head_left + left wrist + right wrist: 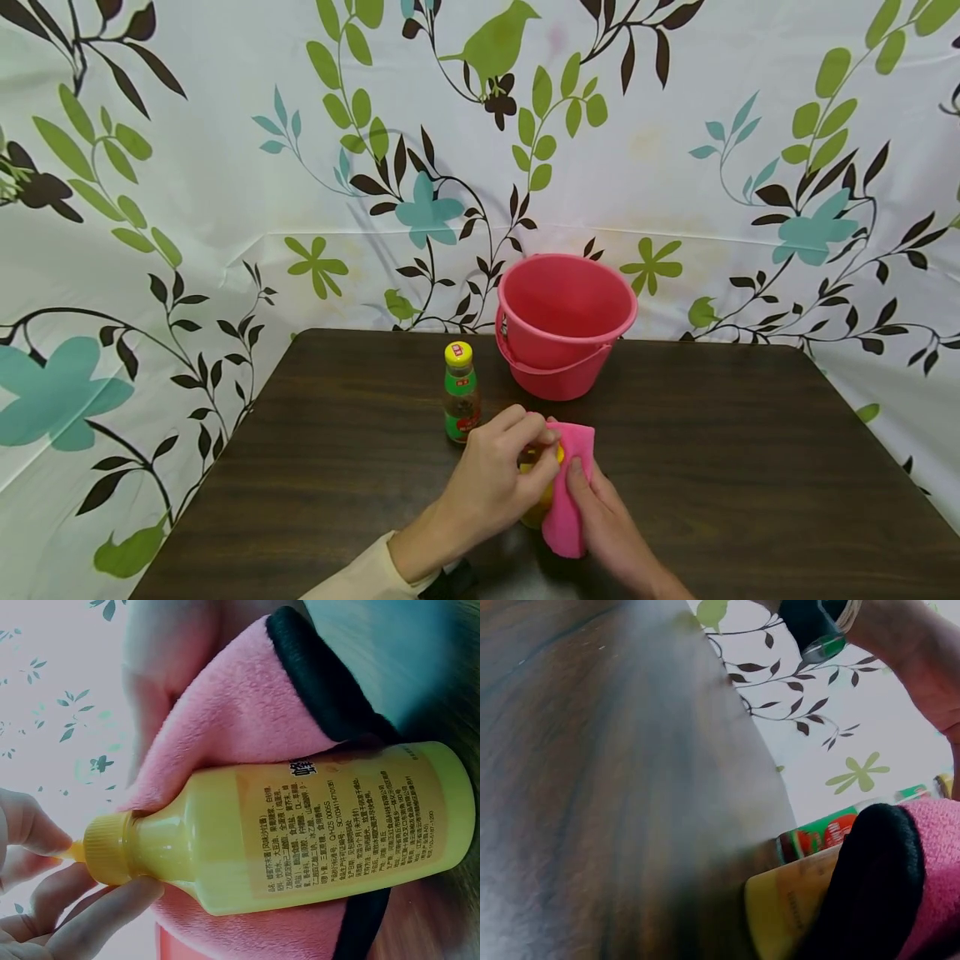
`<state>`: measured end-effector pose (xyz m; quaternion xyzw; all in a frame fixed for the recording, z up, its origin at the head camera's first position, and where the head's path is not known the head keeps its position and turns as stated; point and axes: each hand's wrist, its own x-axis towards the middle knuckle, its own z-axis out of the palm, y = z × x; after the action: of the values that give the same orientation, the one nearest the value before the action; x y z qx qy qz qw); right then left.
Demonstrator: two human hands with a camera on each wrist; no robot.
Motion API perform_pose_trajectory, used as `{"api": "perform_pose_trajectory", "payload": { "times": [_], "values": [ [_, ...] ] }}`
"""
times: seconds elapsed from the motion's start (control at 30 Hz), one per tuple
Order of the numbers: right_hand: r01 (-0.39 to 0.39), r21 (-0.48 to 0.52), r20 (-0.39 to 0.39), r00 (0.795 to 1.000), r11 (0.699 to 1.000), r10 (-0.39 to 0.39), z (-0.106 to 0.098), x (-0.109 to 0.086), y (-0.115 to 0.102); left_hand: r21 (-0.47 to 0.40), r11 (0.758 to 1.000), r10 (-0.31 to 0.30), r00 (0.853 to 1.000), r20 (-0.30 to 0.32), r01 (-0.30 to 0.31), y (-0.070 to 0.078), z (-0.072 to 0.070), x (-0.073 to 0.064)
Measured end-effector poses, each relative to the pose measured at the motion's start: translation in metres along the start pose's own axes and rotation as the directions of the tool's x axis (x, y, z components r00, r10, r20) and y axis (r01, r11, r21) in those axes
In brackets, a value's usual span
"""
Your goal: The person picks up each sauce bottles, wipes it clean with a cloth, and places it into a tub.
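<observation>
A yellow squeeze bottle (322,825) with a printed label and a pointed cap (109,849) shows large in the left wrist view. My left hand (491,479) pinches the bottle at its cap and neck, thumb and fingers around the tip. A pink cloth (567,521) with dark edging is wrapped behind and around the bottle's body. My right hand (609,512) grips the bottle through this cloth, its thumb lying on the pink fabric. In the right wrist view the cloth (941,870) covers most of the bottle, leaving its yellow base (780,907) showing.
A glass sauce bottle (461,400) with a yellow lid and green label stands just beyond my left hand. Behind it to the right is a red bucket (558,371) with its handle down. The dark wooden table (750,467) ends at a patterned curtain (247,200).
</observation>
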<state>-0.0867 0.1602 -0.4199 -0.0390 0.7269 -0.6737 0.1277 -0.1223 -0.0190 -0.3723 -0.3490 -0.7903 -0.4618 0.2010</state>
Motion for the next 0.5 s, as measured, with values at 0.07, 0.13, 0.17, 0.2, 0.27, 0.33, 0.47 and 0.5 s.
{"api": "perform_pose_trajectory", "payload": {
  "times": [0.07,0.13,0.17,0.2,0.27,0.33,0.47,0.5],
  "values": [
    [-0.023,-0.001,0.002,1.000,1.000,0.023,-0.001,0.002,0.002,0.005,1.000,0.000,1.000,0.000,0.000,0.000,0.000,0.000],
    [-0.033,-0.002,-0.001,0.999,0.999,0.033,-0.003,0.003,0.005,0.007,1.000,0.000,1.000,-0.002,0.000,0.001,0.000,0.001],
    [-0.036,-0.004,-0.005,0.999,0.999,0.036,-0.003,0.004,0.006,0.009,1.000,0.001,1.000,-0.003,-0.001,0.001,0.000,0.001],
    [-0.036,-0.007,-0.011,0.999,0.999,0.036,-0.004,0.004,0.007,0.010,1.000,0.003,1.000,-0.005,-0.002,0.001,0.001,0.000],
    [-0.040,-0.011,-0.019,0.999,0.999,0.040,-0.004,0.004,0.008,0.015,1.000,0.004,1.000,-0.008,-0.004,0.000,0.001,0.000],
    [-0.044,-0.015,-0.028,0.999,0.999,0.044,-0.005,0.004,0.009,0.020,1.000,0.007,1.000,-0.011,-0.006,0.000,0.001,0.000],
    [-0.062,-0.020,-0.048,0.997,0.998,0.061,-0.007,0.004,0.014,0.034,0.999,0.014,1.000,-0.019,-0.013,0.000,0.002,-0.001],
    [-0.071,-0.026,-0.054,0.996,0.997,0.070,-0.008,0.004,0.016,0.038,0.999,0.015,1.000,-0.019,-0.014,0.000,0.002,-0.001]
  ]
}}
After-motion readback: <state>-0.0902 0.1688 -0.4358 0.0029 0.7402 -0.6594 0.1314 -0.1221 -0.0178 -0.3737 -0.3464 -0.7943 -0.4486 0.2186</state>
